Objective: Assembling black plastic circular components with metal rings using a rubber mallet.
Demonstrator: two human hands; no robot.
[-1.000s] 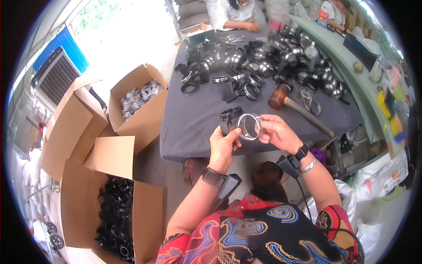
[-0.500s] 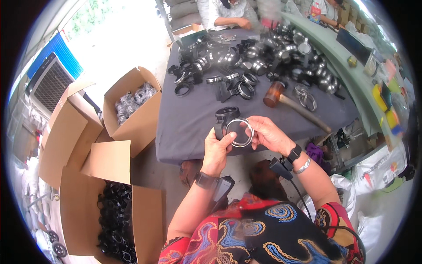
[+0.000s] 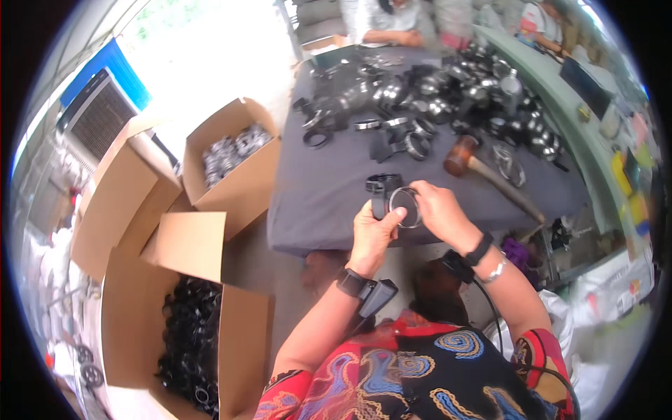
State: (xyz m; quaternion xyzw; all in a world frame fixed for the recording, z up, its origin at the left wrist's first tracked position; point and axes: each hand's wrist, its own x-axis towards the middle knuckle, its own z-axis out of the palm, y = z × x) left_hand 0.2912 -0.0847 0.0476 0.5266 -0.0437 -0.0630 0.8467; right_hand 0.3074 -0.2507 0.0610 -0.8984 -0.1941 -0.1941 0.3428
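Note:
Over the table's near edge, my left hand (image 3: pixel 373 236) is closed round a black plastic ring-shaped part (image 3: pixel 383 183), its thumb pressed on a thin silver metal ring (image 3: pixel 406 188). My right hand (image 3: pixel 442 212) pinches that metal ring at its upper right side. The ring stands upright right beside the black part; whether the two are joined I cannot tell. Farther off on the table lie several black parts with rings (image 3: pixel 413 145). A mallet (image 3: pixel 460 157) with a brown head and wooden handle rests right of them.
A grey-covered table (image 3: pixel 315 203) bears a large pile of black and silver rings (image 3: pixel 483 91). At left stand a carton of wrapped silver pieces (image 3: pixel 234 155) and a carton of black parts (image 3: pixel 189 343). Across the table a co-worker's forearm (image 3: pixel 392 36) shows.
The whole view has shifted, so the table and cartons appear farther right. Both hands keep their hold on the black part and the metal ring, with the right fingers slightly moved along the ring.

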